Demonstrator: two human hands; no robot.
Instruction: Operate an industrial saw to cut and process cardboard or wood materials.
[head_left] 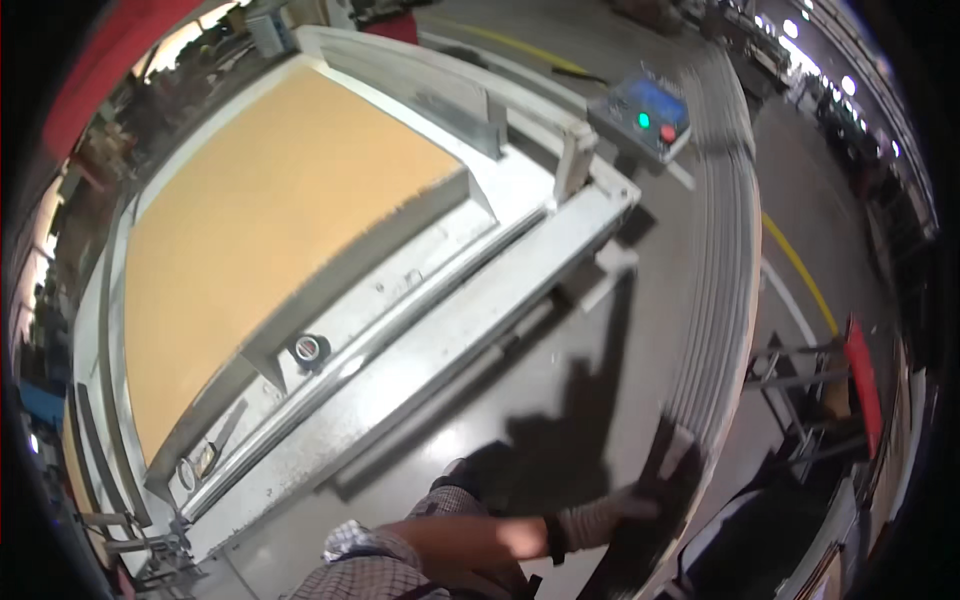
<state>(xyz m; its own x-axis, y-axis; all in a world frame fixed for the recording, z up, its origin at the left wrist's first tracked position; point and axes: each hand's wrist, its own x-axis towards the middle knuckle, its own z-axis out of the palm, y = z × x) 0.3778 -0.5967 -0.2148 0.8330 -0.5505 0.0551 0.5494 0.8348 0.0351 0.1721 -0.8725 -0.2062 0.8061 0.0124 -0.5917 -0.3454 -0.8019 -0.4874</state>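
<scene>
One gloved left hand (608,518) at a layered grey stack (718,260), fingers blurred, cannot tell whether grasping

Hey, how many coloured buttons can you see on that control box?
2: a green button and, to its right, a red button, both on the control box left of the tall stack of sheets. Others may be hidden or too blurred to tell.
</scene>
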